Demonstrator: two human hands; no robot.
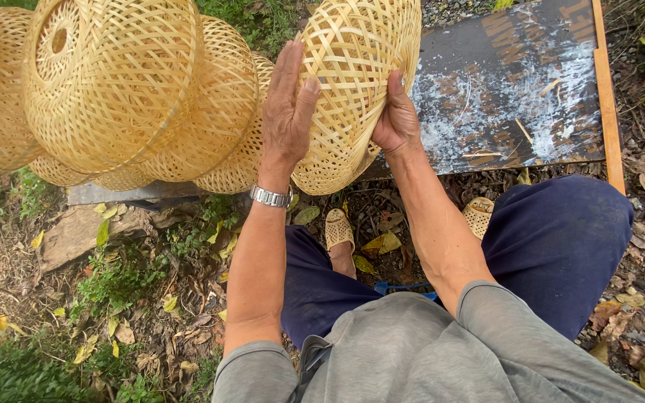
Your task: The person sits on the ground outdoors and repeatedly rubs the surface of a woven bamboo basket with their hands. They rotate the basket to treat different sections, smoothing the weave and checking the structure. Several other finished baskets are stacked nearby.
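Hands, left (287, 112) and right (396, 116), each grip pressed flat on domed, open-weave bamboo basket (349, 89), smooth pale strips.

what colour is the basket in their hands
Pale straw-yellow, open woven basket, best seen in the head view.

1. A stack of woven bamboo baskets (113, 89), pale yellow, dome-shaped, lies on its side at upper left, overlapping one another.
2. A dark board (516, 97) with white scuffed patches and an orange edge strip lies flat on the ground at upper right.
3. A flat stone (76, 231) sits below the stack, near grass (9, 373) and scattered yellow leaves.
4. Two woven-pattern tan slippers (339, 230) are on the feet, on dark soil with dead leaves.
5. A metal wristwatch (271, 197) is worn; navy trousers (561, 246) and a grey shirt (412, 358) are visible.
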